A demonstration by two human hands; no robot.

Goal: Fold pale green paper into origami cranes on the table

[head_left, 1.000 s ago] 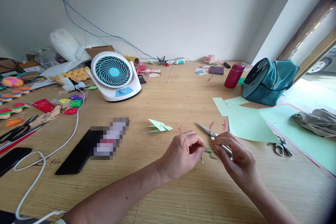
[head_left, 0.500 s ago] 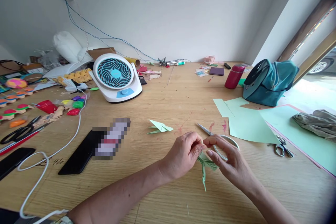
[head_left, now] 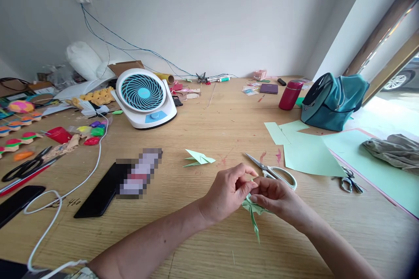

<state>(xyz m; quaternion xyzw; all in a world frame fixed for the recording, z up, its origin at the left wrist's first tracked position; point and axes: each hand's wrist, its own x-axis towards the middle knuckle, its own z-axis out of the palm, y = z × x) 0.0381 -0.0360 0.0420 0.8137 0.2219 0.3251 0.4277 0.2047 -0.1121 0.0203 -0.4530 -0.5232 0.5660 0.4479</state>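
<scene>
Above the front of the wooden table, a light green folded paper figure (head_left: 254,216) hangs between my hands, one thin pleated point aimed down. My left hand (head_left: 229,192) is closed, thumb and forefinger pinching the figure's upper end. My right hand (head_left: 278,198) is closed too, its fingers and thumb on the paper beside the left fingertips. The fingers hide the top of the figure. Just behind my right hand lie scissors with white handles (head_left: 271,171), blades toward the back left. Left of them a second folded green paper piece (head_left: 199,158) rests on the table.
Green paper sheets (head_left: 314,152) and a small metal tool (head_left: 350,183) lie to the right, near a teal bag (head_left: 335,102) and red bottle (head_left: 290,95). A white fan (head_left: 144,96), black phone (head_left: 101,192), white cable (head_left: 98,152) and black scissors (head_left: 26,166) are on the left.
My right fingers have curled in and drawn closer to my left fingertips on the paper. The paper figure has shifted slightly, its hanging point a little lower.
</scene>
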